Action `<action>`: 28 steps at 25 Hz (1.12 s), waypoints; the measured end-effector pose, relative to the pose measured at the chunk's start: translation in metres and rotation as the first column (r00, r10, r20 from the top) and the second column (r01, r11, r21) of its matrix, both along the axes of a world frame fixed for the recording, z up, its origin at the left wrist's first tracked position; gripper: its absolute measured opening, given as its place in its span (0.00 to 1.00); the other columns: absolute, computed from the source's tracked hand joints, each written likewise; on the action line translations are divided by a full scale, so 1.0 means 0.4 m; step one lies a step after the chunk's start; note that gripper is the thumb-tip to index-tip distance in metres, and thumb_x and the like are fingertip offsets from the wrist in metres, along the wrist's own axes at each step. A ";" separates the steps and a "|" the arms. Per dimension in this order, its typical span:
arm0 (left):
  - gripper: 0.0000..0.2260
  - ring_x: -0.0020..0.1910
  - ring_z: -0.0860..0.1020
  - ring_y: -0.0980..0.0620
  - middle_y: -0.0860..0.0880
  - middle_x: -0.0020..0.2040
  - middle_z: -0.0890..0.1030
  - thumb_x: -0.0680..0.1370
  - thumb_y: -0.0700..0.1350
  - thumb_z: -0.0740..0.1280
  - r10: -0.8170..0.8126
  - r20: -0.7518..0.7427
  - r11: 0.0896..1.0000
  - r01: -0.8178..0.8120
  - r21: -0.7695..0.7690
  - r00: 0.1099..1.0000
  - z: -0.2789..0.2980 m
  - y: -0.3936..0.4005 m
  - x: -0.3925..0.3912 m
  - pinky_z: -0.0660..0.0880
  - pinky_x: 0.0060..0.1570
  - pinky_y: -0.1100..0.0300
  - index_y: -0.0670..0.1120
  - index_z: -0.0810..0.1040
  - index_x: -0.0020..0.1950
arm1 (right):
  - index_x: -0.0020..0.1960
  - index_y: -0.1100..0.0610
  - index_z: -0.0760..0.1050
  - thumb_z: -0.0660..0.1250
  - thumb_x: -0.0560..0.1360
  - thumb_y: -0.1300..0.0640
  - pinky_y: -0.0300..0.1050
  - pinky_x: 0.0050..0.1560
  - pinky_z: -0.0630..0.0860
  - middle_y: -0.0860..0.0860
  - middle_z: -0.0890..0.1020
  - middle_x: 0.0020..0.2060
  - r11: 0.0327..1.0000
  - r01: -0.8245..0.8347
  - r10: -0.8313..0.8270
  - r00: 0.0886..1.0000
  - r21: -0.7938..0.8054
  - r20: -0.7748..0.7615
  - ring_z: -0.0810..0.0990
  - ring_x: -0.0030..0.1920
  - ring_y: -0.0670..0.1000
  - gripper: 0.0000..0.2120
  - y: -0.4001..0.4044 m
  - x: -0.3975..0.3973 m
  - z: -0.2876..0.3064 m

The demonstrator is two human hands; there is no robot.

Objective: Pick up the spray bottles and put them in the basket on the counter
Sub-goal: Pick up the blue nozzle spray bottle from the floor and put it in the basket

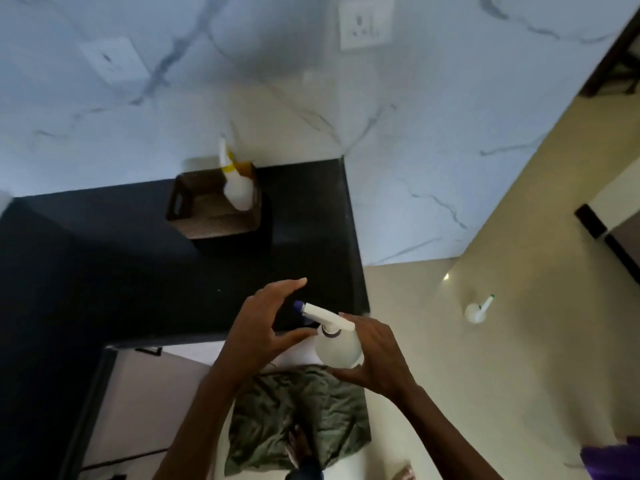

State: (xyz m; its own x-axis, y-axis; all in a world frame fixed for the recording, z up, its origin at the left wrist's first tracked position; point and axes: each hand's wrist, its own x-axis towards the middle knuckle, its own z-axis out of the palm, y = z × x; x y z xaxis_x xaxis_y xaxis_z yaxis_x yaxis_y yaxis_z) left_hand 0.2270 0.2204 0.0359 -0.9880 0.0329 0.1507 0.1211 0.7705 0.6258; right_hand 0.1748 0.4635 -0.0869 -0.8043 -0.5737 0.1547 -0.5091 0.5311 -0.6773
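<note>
A clear spray bottle with a white head and purple nozzle [333,341] is held upright in front of me, near the counter's front right corner. My right hand [375,358] grips its body from the right. To its left, my left hand [265,322] has the fingers spread and the thumb close to the bottle's neck. On the black counter [104,271], against the marble wall, stands a brown woven basket [211,221]. A spray bottle with a yellow collar [235,183] leans in its right side. A third spray bottle with a green nozzle [477,310] stands on the floor at the right.
The counter ends at a right edge [358,254] with beige floor beyond it. White cabinet fronts [145,393] sit below the counter. A wall socket [366,22] is high on the marble wall. A purple object [613,462] shows at the bottom right corner.
</note>
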 end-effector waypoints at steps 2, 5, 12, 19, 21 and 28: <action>0.34 0.65 0.72 0.65 0.62 0.69 0.72 0.71 0.64 0.71 0.133 0.040 0.980 -0.137 0.145 0.990 0.026 -0.111 0.004 0.67 0.64 0.67 0.57 0.67 0.74 | 0.73 0.41 0.65 0.71 0.64 0.24 0.43 0.60 0.72 0.39 0.76 0.65 0.999 0.036 -0.036 0.999 -0.003 -0.031 0.75 0.62 0.44 0.44 -0.115 -0.029 0.039; 0.29 0.62 0.73 0.67 0.66 0.66 0.73 0.72 0.67 0.67 0.246 0.073 0.936 -0.256 0.240 0.967 0.022 -0.243 0.013 0.70 0.57 0.70 0.62 0.68 0.71 | 0.72 0.40 0.67 0.66 0.63 0.20 0.42 0.60 0.68 0.37 0.77 0.60 0.995 0.097 -0.096 0.991 0.004 -0.090 0.75 0.59 0.42 0.43 -0.277 -0.075 0.085; 0.19 0.58 0.74 0.70 0.70 0.57 0.75 0.76 0.65 0.61 0.336 0.041 0.928 -0.338 0.160 0.941 0.002 -0.503 -0.062 0.72 0.61 0.64 0.61 0.75 0.63 | 0.72 0.41 0.65 0.64 0.66 0.21 0.49 0.72 0.63 0.38 0.74 0.62 0.990 0.134 -0.143 0.965 -0.053 -0.219 0.71 0.63 0.42 0.41 -0.660 -0.186 0.192; 0.11 0.57 0.76 0.64 0.59 0.59 0.78 0.82 0.46 0.63 0.606 -0.112 0.794 -0.590 0.147 0.788 -0.014 -0.760 -0.244 0.75 0.61 0.60 0.56 0.76 0.63 | 0.70 0.47 0.65 0.68 0.65 0.25 0.60 0.73 0.64 0.48 0.77 0.64 0.994 0.107 -0.103 0.953 -0.002 -0.286 0.74 0.66 0.53 0.42 -0.953 -0.382 0.276; 0.12 0.59 0.76 0.60 0.54 0.62 0.79 0.82 0.46 0.63 0.643 -0.080 0.765 -0.635 0.106 0.762 -0.030 -0.819 -0.273 0.75 0.62 0.60 0.53 0.76 0.65 | 0.70 0.48 0.65 0.68 0.65 0.25 0.60 0.72 0.65 0.49 0.77 0.64 0.991 0.125 -0.109 0.958 0.046 -0.266 0.74 0.66 0.54 0.42 -1.022 -0.426 0.282; 0.19 0.65 0.78 0.53 0.49 0.72 0.74 0.82 0.51 0.63 0.659 0.113 0.752 -0.652 -0.100 0.743 -0.085 -0.936 -0.330 0.73 0.61 0.60 0.53 0.69 0.74 | 0.72 0.49 0.62 0.65 0.66 0.23 0.57 0.69 0.69 0.51 0.75 0.67 0.990 0.105 -0.090 0.983 0.090 -0.158 0.73 0.66 0.55 0.44 -1.176 -0.510 0.243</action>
